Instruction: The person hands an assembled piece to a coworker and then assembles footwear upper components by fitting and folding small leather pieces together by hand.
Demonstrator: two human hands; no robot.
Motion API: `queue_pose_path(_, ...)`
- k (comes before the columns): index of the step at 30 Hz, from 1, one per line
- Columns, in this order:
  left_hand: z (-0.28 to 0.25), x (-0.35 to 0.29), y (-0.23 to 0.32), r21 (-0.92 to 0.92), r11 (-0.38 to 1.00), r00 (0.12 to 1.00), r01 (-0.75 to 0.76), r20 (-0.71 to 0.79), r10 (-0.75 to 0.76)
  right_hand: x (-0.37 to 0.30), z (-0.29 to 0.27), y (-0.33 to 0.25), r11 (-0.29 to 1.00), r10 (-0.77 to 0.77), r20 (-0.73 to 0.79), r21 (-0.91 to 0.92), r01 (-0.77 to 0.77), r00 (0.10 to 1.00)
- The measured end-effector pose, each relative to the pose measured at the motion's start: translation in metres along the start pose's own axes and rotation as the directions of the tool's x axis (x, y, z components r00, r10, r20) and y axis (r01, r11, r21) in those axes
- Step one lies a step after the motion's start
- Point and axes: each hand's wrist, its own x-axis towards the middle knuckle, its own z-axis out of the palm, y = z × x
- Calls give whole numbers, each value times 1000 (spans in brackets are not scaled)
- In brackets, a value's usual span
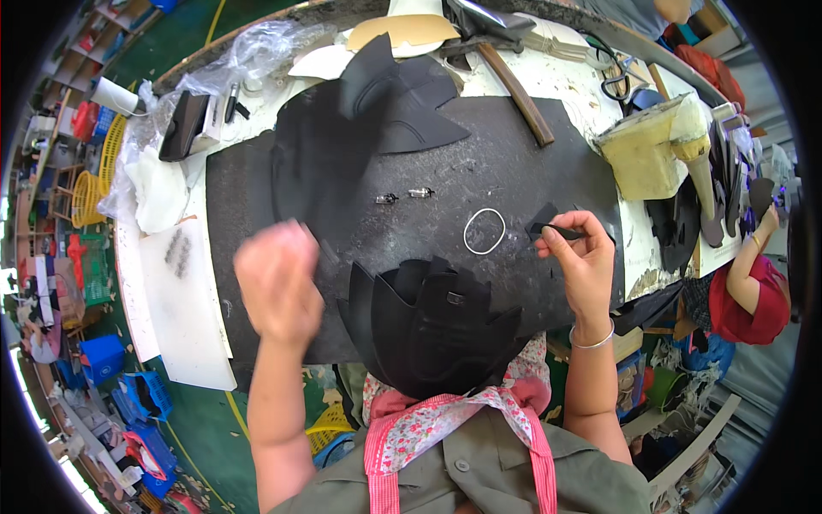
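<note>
Between the thumb and fingers of my right hand [578, 261] is a small black strip [541, 229], pinched over the right part of the dark work mat [428, 231]. My left hand [278, 278] is smeared by motion above the mat's left side, so its fingers cannot be made out. Just beyond it a black cut piece [321, 158] is blurred too; whether the hand touches it I cannot tell. Close to my body lie black shaped pieces [437, 317] with pointed edges. Two small metal buckles [402, 196] and a white ring-shaped band [485, 231] rest between my hands.
More black cut pieces [419, 103] lie at the far side, near a wooden-handled tool [516, 94]. Scissors [612, 73] and a yellowish block-shaped container [646, 141] with a brush sit at the right. A white board [184, 317] is at the left. Another person [749, 291] works at the far right.
</note>
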Motion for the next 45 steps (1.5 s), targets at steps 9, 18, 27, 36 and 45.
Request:
queue_pose_path(9, -54, -90, 91, -385, 919, 824, -80, 493, 278, -27, 20, -15, 938, 189, 446, 181, -294, 875)
queue_pose_path(18, -45, -86, 97, -492, 870, 834, 17, 487, 259, -39, 40, 19, 979, 199, 414, -126, -160, 888)
queue_pose_path(27, -31, -94, 105, -732, 681, 938, 31, 257, 234, -51, 50, 37, 982, 138, 324, -166, -87, 936)
queue_pose_path(36, -29, -104, 109, -795, 600, 971, 84, 200, 130, -48, 48, 37, 988, 143, 306, -104, -116, 941)
queue_pose_path(45, -33, -82, 107, -666, 707, 913, 238, 401, 70, -34, 50, 29, 967, 226, 394, -203, -155, 891)
